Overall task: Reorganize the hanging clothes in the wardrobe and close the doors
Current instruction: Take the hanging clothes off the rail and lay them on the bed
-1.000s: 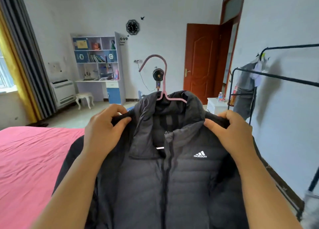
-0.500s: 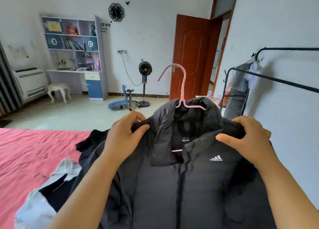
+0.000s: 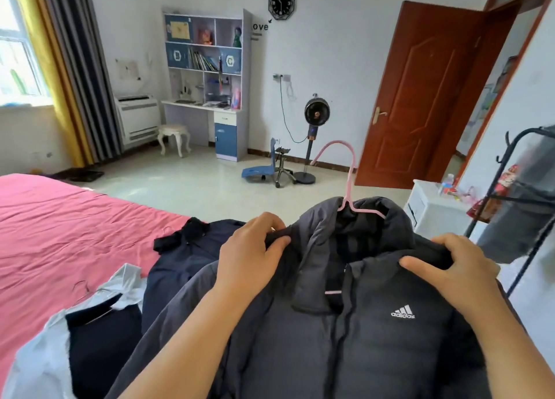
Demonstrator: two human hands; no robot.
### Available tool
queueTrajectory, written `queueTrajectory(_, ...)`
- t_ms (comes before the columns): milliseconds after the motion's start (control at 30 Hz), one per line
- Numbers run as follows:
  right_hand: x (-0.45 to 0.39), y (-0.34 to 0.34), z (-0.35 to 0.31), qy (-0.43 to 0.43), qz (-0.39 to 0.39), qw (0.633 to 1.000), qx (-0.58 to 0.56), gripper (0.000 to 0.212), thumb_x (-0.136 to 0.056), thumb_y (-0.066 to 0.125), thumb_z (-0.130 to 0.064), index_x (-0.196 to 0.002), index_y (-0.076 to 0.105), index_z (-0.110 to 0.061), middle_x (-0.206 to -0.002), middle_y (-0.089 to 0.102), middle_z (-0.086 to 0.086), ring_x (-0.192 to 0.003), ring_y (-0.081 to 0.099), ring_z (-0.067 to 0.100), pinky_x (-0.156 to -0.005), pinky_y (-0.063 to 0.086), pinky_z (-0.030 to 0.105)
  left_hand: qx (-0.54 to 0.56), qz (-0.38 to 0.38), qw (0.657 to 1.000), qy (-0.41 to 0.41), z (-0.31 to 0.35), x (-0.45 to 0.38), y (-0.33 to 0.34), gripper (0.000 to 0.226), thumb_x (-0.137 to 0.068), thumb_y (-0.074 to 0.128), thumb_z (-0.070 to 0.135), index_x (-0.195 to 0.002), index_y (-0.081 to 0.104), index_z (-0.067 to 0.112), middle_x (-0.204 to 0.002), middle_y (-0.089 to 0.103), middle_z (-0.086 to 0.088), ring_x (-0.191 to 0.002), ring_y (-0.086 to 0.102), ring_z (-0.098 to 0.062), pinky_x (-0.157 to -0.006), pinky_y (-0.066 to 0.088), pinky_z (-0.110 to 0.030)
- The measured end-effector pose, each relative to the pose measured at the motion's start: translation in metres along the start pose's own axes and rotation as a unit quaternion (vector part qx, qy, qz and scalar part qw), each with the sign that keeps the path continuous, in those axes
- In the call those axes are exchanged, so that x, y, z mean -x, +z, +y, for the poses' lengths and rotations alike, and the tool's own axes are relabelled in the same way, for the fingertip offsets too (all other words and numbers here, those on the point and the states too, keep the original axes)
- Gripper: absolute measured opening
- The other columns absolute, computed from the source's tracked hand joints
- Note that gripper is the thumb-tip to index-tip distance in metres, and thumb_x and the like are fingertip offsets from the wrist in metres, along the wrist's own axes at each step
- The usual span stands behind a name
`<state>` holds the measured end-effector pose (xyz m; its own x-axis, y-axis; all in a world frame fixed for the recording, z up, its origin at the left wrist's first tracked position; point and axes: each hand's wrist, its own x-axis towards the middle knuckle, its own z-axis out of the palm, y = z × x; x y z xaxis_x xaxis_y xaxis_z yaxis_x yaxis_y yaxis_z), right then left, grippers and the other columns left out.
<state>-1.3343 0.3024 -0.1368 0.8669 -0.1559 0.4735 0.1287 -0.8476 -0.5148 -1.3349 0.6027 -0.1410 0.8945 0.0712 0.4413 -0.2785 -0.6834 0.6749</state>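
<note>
Since half a second ago my view has swung left, so the window and curtains are back in sight, and the jacket (image 3: 345, 323) sits lower over the bed's near edge. I see it held up on its pink hanger (image 3: 350, 185), zipped front toward me, white logo on the chest. My left hand (image 3: 249, 248) grips the jacket's left shoulder, fingers curled over the fabric; my right hand (image 3: 450, 266) grips the other shoulder the same way. Behind the jacket, a navy coat (image 3: 186, 257) and a white-and-dark garment (image 3: 99, 323) lie on the pink bed (image 3: 60, 233) along its right edge. At the right stands a black clothes rack (image 3: 528, 218) with a grey garment hanging on it.
</note>
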Motion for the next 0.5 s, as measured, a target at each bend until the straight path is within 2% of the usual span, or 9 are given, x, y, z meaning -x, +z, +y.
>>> queueTrajectory(100,-0.065,0.011,0.019,-0.029,-0.006,1.000,0.005,0.069,-0.054,0.065,-0.081,-0.083,0.059,-0.020,-0.086,0.054,-0.004,-0.086,0.048,0.020,-0.078,0.027,0.035,-0.001,0.020,0.999,-0.031,0.009,-0.039,0.029,0.010,-0.087,0.061,0.032,-0.088,0.052,0.036,-0.089,0.060,0.018,-0.085,0.053,-0.005,-0.070,0.040,-0.026)
queueTrajectory(167,-0.103,0.023,0.025,-0.055,-0.017,0.998,0.012,0.069,-0.051,0.063,-0.082,-0.084,0.058,-0.021,-0.087,0.054,-0.004,-0.087,0.048,0.020,-0.083,0.032,0.039,0.005,0.041,0.998,-0.049,0.006,-0.060,0.042,0.012,-0.086,0.062,0.031,-0.087,0.052,0.036,-0.086,0.060,0.018,-0.085,0.055,-0.007,-0.074,0.045,-0.030)
queueTrajectory(233,-0.139,0.040,0.029,-0.078,-0.035,0.996,0.017,0.068,-0.048,0.054,-0.079,-0.084,0.058,-0.022,-0.086,0.054,-0.004,-0.088,0.048,0.021,-0.088,0.035,0.046,0.006,0.058,0.996,-0.068,-0.003,-0.078,0.052,0.012,-0.085,0.064,0.029,-0.086,0.054,0.035,-0.081,0.059,0.019,-0.082,0.057,-0.009,-0.075,0.048,-0.033)
queueTrajectory(400,-0.220,0.106,0.012,-0.134,-0.067,0.989,0.005,0.068,-0.046,0.050,-0.080,-0.084,0.056,-0.023,-0.087,0.052,-0.006,-0.090,0.046,0.019,-0.088,0.029,0.041,-0.002,0.113,0.988,-0.108,-0.043,-0.126,0.064,0.020,-0.083,0.066,0.025,-0.081,0.051,0.039,-0.079,0.059,0.018,-0.080,0.056,-0.006,-0.073,0.046,-0.032)
queueTrajectory(500,-0.272,0.157,-0.004,-0.168,-0.091,0.982,-0.014,0.072,-0.043,0.047,-0.083,-0.082,0.056,-0.024,-0.084,0.048,-0.008,-0.091,0.046,0.020,-0.090,0.035,0.050,-0.020,0.143,0.981,-0.132,-0.078,-0.163,0.068,0.012,-0.084,0.066,0.026,-0.087,0.056,0.032,-0.083,0.061,0.015,-0.080,0.057,-0.009,-0.073,0.047,-0.031)
